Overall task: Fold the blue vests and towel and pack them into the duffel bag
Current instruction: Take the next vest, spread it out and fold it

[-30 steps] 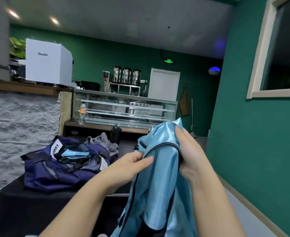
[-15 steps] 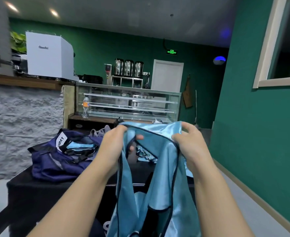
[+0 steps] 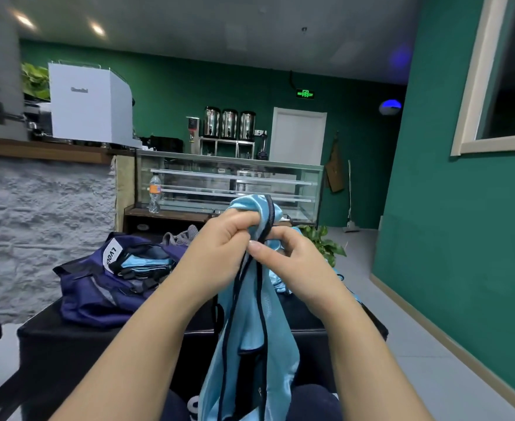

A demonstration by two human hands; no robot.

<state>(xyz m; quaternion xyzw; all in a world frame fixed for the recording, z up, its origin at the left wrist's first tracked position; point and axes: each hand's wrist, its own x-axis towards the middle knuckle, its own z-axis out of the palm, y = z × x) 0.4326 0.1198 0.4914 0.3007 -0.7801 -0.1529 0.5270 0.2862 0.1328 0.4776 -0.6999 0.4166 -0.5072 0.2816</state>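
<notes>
Now both hands, left hand point(image 3: 219, 241) & right hand point(image 3: 292, 259), gripping blue vest point(image 3: 250, 338)

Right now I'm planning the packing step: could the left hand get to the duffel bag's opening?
Probably yes, once freed. The left hand grips the vest along with the right hand; the duffel bag lies open on its side, with nothing between.

I hold a shiny light-blue vest with dark navy trim point(image 3: 250, 335) up in front of me, my left hand point(image 3: 219, 241) and right hand point(image 3: 292, 262) gripping its bunched top together. A navy fabric duffel bag point(image 3: 98, 290) sits open on the black table point(image 3: 67, 335).
</notes>
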